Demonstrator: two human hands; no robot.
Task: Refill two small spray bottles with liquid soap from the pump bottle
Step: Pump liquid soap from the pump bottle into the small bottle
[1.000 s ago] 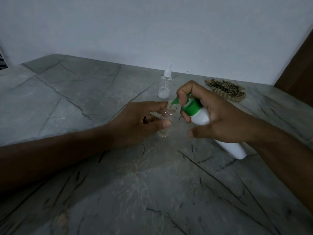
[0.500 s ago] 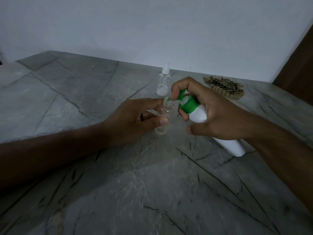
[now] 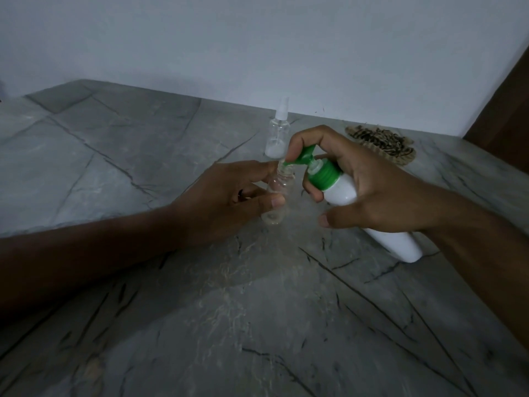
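Grey veined stone surface (image 3: pixel 143 156), bearing a capped spray bottle (image 3: pixel 277 130) by the wall and a striped mat (image 3: pixel 380 141).

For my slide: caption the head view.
Right hand aims pump bottle into small bottle held by left hand.

A grey veined stone worktop (image 3: pixel 120 156) meets a plain white wall (image 3: pixel 257 47); a striped brown object (image 3: pixel 380 140) lies near the wall.
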